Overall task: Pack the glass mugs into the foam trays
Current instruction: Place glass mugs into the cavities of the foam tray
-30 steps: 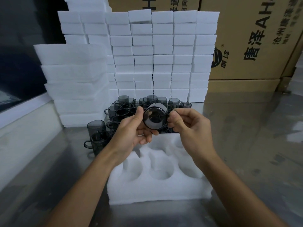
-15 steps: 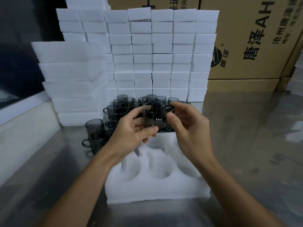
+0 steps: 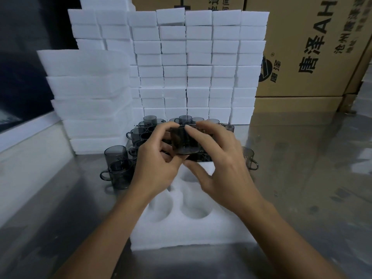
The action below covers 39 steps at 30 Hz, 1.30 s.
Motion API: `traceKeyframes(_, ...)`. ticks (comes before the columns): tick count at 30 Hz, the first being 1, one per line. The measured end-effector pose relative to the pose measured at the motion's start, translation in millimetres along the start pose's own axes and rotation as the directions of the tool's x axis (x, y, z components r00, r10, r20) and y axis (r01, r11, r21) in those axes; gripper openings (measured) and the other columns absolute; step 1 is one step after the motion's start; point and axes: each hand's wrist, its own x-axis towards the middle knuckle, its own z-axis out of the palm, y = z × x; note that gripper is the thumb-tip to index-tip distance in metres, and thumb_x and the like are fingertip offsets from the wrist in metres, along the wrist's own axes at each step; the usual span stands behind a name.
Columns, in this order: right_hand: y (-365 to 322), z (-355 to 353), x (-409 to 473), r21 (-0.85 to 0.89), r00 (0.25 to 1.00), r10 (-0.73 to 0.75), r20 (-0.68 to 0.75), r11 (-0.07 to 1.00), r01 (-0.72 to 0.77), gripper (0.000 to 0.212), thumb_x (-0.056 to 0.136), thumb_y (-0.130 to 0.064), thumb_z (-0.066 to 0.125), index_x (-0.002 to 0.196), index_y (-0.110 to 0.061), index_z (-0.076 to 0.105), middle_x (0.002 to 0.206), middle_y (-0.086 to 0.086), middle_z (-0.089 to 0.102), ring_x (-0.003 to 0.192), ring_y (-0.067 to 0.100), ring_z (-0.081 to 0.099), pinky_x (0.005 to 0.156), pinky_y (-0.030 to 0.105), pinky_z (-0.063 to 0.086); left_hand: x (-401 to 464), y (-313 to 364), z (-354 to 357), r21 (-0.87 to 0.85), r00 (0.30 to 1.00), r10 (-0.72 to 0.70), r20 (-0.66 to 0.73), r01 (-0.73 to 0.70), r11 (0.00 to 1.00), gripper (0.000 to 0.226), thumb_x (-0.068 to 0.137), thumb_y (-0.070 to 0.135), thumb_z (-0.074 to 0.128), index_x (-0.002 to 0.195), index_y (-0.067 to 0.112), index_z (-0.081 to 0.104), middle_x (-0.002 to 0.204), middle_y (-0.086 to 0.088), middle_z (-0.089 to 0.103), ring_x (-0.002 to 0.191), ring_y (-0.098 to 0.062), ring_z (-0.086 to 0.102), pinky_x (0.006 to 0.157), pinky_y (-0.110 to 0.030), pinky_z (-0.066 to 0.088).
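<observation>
A smoky grey glass mug (image 3: 184,141) hangs above the far part of a white foam tray (image 3: 181,234) with round pockets. My left hand (image 3: 155,168) grips the mug from the left, thumb on top. My right hand (image 3: 219,166) pinches it from the right, index finger on its upper rim and thumb below. The tray pockets that show hold nothing; my hands hide some of them. More grey mugs (image 3: 118,164) stand in a cluster behind the tray, with one mug (image 3: 249,160) at its right.
Stacked white foam blocks (image 3: 199,63) and flat foam trays (image 3: 88,93) form a wall at the back of the steel table (image 3: 302,178). Brown cartons (image 3: 314,47) stand behind on the right. A pale ledge (image 3: 24,158) runs along the left.
Both hands have turned the mug, from its round mouth or base facing me to its side showing with the base low. It has also shifted a little lower.
</observation>
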Motion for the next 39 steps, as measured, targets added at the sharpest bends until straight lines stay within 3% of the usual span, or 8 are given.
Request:
traceKeyframes(5, 6.5, 1.0, 0.5, 0.084, 0.998, 0.058, -0.028, 0.995, -0.055, 0.065, 0.081, 0.0, 0.076, 0.14, -0.016, 0.054, 0.132, 0.009, 0.049, 0.117, 0.027, 0.055, 0.09, 0.049, 0.051, -2.2, 4.8, 2.8, 0.192, 0.978, 0.21, -0.003, -0.205, 0.96, 0.064, 0.074, 0.001, 0.078, 0.127, 0.03, 0.056, 0.106, 0.018, 0.059, 0.077, -0.017, 0.057, 0.06, -0.028, 0.052)
traceKeyframes(10, 8.4, 2.3, -1.3, 0.256, 0.984, 0.178, 0.007, 0.951, -0.174, 0.06, 0.085, -0.011, 0.075, 0.138, -0.022, 0.049, 0.133, -0.01, 0.055, 0.122, 0.013, 0.052, 0.102, 0.042, 0.045, -1.3, 0.7, 0.9, 0.17, 0.99, 0.142, 0.001, -0.14, 0.976, 0.073, 0.071, 0.023, 0.082, 0.133, 0.04, 0.048, 0.117, 0.016, 0.049, 0.1, -0.006, 0.054, 0.069, -0.023, 0.05)
traceKeyframes(17, 10.2, 0.8, -0.1, 0.365, 0.944, 0.286, 0.162, 0.872, -0.327, 0.062, 0.09, -0.012, 0.071, 0.144, -0.025, 0.042, 0.135, -0.016, 0.056, 0.129, 0.001, 0.049, 0.106, 0.034, 0.044, -1.2, 2.0, 0.3, 0.11, 0.994, 0.107, 0.039, -0.111, 0.988, 0.066, 0.075, 0.019, 0.083, 0.132, 0.035, 0.052, 0.121, 0.022, 0.059, 0.116, -0.012, 0.057, 0.094, -0.043, 0.051)
traceKeyframes(22, 6.5, 0.5, -0.3, 0.213, 0.994, 0.102, 0.026, 0.971, -0.105, 0.071, 0.084, -0.007, 0.074, 0.147, -0.019, 0.042, 0.144, -0.002, 0.049, 0.135, 0.015, 0.044, 0.109, 0.043, 0.04, -2.8, 2.9, 0.5, 0.392, 0.947, 0.32, 0.008, -0.298, 0.87, 0.07, 0.072, 0.016, 0.075, 0.138, 0.026, 0.053, 0.117, 0.012, 0.056, 0.106, -0.011, 0.05, 0.097, -0.013, 0.037)
traceKeyframes(25, 6.6, 1.7, -0.3, 0.107, 0.998, 0.048, 0.027, 0.993, -0.05, 0.067, 0.084, -0.007, 0.073, 0.146, -0.019, 0.048, 0.144, 0.0, 0.049, 0.132, 0.02, 0.046, 0.104, 0.045, 0.043, -3.6, 4.1, 0.4, 0.484, 0.93, 0.366, 0.023, -0.331, 0.81, 0.074, 0.071, 0.015, 0.073, 0.141, 0.022, 0.052, 0.113, 0.003, 0.056, 0.1, -0.014, 0.045, 0.094, -0.017, 0.038)
traceKeyframes(30, 9.6, 1.4, -2.4, 0.224, 0.98, 0.191, 0.046, 0.955, -0.197, 0.063, 0.084, -0.007, 0.074, 0.138, -0.024, 0.047, 0.133, -0.011, 0.056, 0.123, 0.013, 0.052, 0.102, 0.042, 0.044, -5.9, 4.6, 0.5, 0.346, 0.96, 0.278, -0.011, -0.257, 0.902, 0.078, 0.07, 0.019, 0.074, 0.141, 0.029, 0.044, 0.118, 0.019, 0.051, 0.11, -0.006, 0.047, 0.089, -0.015, 0.039)
traceKeyframes(34, 10.4, 0.3, -0.9, 0.435, 0.949, 0.292, 0.12, 0.844, -0.315, 0.058, 0.086, -0.006, 0.074, 0.132, -0.025, 0.044, 0.129, -0.018, 0.059, 0.126, -0.001, 0.052, 0.102, 0.019, 0.044, -5.6, 6.4, 0.8, 0.139, 0.987, 0.158, -0.026, -0.153, 0.978, 0.066, 0.073, 0.022, 0.078, 0.131, 0.028, 0.049, 0.125, 0.021, 0.056, 0.121, -0.012, 0.054, 0.083, -0.033, 0.053)
traceKeyframes(39, 10.0, -0.5, -0.1, 0.506, 0.916, 0.328, 0.23, 0.764, -0.401, 0.059, 0.089, -0.005, 0.071, 0.137, -0.022, 0.04, 0.134, -0.016, 0.058, 0.13, -0.001, 0.05, 0.107, 0.037, 0.046, -4.2, 9.5, 1.0, 0.043, 0.991, 0.134, 0.007, -0.134, 0.99, 0.058, 0.074, 0.016, 0.078, 0.125, 0.026, 0.053, 0.121, 0.019, 0.062, 0.123, -0.012, 0.057, 0.077, -0.043, 0.058)
